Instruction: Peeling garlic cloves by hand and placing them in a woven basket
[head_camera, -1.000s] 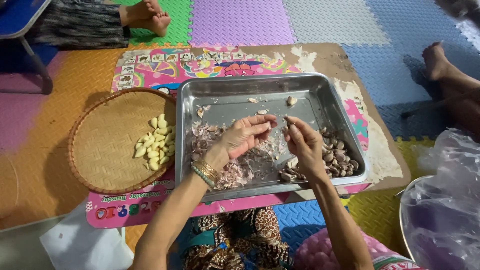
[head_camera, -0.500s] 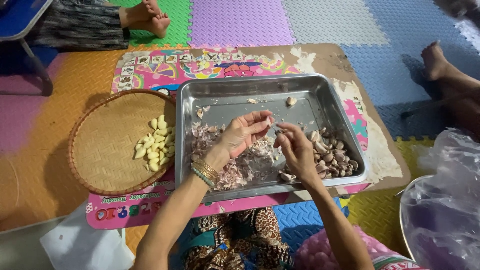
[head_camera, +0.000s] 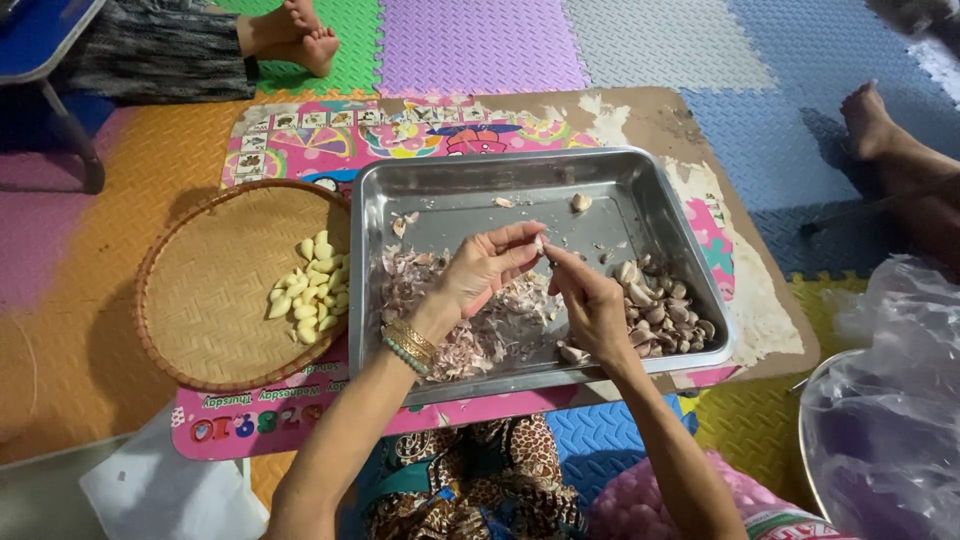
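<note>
Scanning leftward first, I see peeled pale garlic cloves (head_camera: 308, 288) in the round woven basket (head_camera: 215, 285); my left hand (head_camera: 480, 272) and right hand (head_camera: 590, 300) pinch one small clove (head_camera: 540, 245) above the steel tray (head_camera: 640, 190), unpeeled cloves (head_camera: 665, 310) remaining rightward.

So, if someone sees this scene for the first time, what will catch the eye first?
Probably the two hands, left hand and right hand, meeting over the steel tray and pinching one garlic clove between their fingertips. Below them, pale papery skins heap in the tray, with unpeeled cloves on its right side. Left of the tray, peeled cloves lie in a round woven basket.
</note>
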